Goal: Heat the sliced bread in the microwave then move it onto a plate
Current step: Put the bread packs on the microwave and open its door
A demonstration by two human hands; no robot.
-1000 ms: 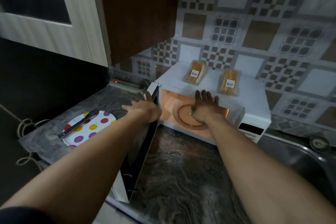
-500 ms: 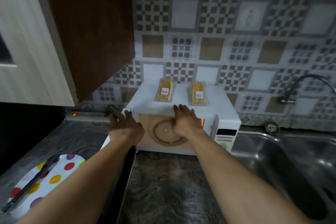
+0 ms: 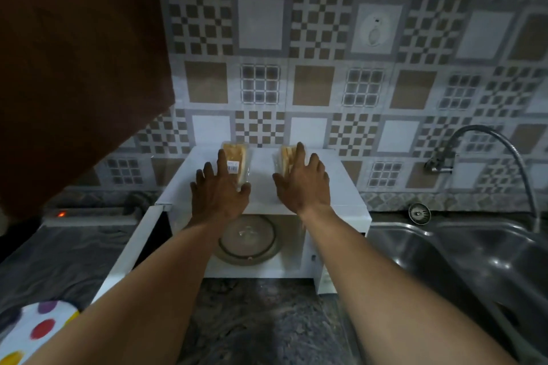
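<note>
Two clear packets of sliced bread lie on top of the white microwave (image 3: 345,192). My left hand (image 3: 219,190) hovers with spread fingers over the left packet (image 3: 237,161), thumb beside its near end. My right hand (image 3: 302,184) covers most of the right packet (image 3: 285,157), fingers apart. Neither hand has closed on a packet. The microwave door (image 3: 133,249) is swung open to the left, and the glass turntable (image 3: 247,241) inside is bare. A white plate with coloured dots (image 3: 32,329) sits at the lower left, partly cut off.
A steel sink (image 3: 462,258) with a curved tap (image 3: 486,154) lies to the right of the microwave. A dark wooden cabinet door (image 3: 77,68) hangs at upper left. A power strip with an orange light (image 3: 89,213) rests against the tiled wall.
Both hands have left the microwave opening and door and risen to the two bread packets on top. The view has tilted up, and the microwave's inner light is off.
</note>
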